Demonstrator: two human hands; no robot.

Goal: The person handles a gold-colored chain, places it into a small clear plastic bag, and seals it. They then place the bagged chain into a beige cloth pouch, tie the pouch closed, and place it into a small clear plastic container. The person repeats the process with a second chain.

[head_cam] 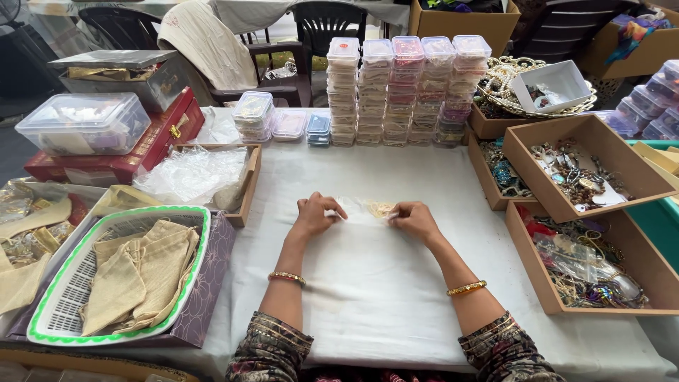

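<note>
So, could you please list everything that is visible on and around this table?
small clear packet: one, transparent with a gold piece inside, on the white cloth between both hands
stacked small plastic boxes: five tall stacks, clear with pink or white lids, at the far middle of the table
cloth pouches: several, beige, in the white basket with green rim, left
brown trays of jewellery: about four, at the right
red case: one, far left, under a clear lidded container
bangles: two, gold, one on each wrist
left hand: fingers pinch the packet's left end
right hand: fingers pinch its right end
</note>
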